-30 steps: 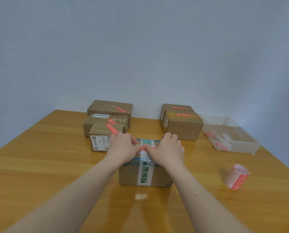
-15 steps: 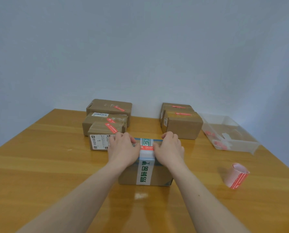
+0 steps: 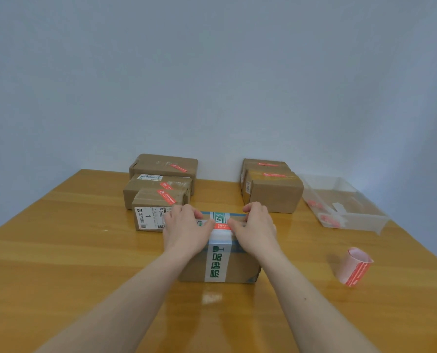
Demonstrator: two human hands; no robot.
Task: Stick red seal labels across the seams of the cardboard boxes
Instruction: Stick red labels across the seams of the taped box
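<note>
A cardboard box (image 3: 240,266) with a white and green fragile tape stands in the middle of the wooden table (image 3: 59,250). A red seal label (image 3: 222,227) lies across the tape on the box top. My left hand (image 3: 185,229) and my right hand (image 3: 255,229) rest on the box top on either side of the label. Both thumbs press on its ends, and the fingers reach toward the far edge of the box. A roll of red labels (image 3: 355,267) stands on the table to the right, apart from both hands.
Three labelled boxes (image 3: 161,192) sit stacked at the back left, two more boxes (image 3: 273,192) at the back right. A clear plastic tray (image 3: 365,222) with label scraps sits at the far right. A wall rises behind the table.
My thumbs have slid apart from the middle of the box top, uncovering the red label between them. The box and the roll have not moved.
</note>
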